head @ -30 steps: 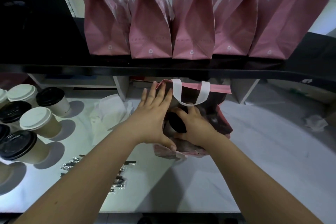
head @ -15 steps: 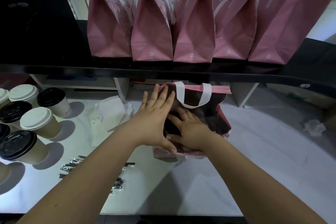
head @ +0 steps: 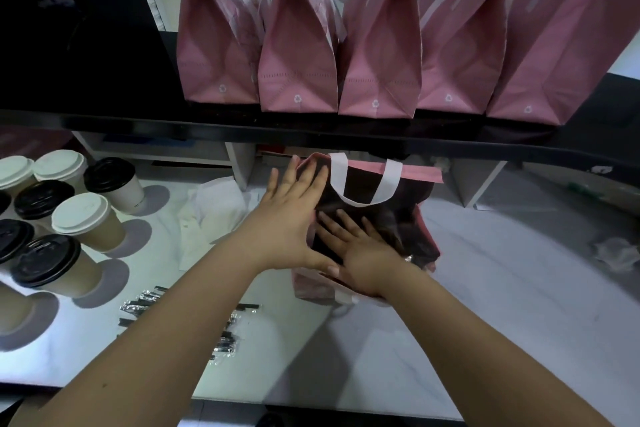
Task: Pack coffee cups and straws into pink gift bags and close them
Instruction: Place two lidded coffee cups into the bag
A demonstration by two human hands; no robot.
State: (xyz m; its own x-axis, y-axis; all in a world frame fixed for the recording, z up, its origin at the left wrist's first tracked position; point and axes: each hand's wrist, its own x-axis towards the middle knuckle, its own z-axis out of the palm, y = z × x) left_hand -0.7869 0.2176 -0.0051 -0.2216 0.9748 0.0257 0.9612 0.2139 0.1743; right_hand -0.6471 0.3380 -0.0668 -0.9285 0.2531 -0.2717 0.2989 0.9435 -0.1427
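1. Plainly, in the head view, the open pink gift bag (head: 426, 239) stands on the bench (head: 519, 305), just below the shelf (head: 311, 135) and between our hands.
2. Our left hand (head: 287, 222) lies flat and spread against the bag's left wall. Our right hand (head: 360, 253) reaches into its mouth, fingers straight and splayed, pinching nothing.
3. We judge the bag to be soft, light fabric whose walls buckle easily. We would steady it by the rim and lift it by the white handle (head: 363, 198).
4. The coffee cups (head: 86, 218) at the left look like crushable paper, so we would grip them round the body, upright. The wrapped straws (head: 221, 343) look thin and slippery.
5. The bag's inside is dark, so we cannot tell what lies under the right hand. Some cups are cut off at the left edge.
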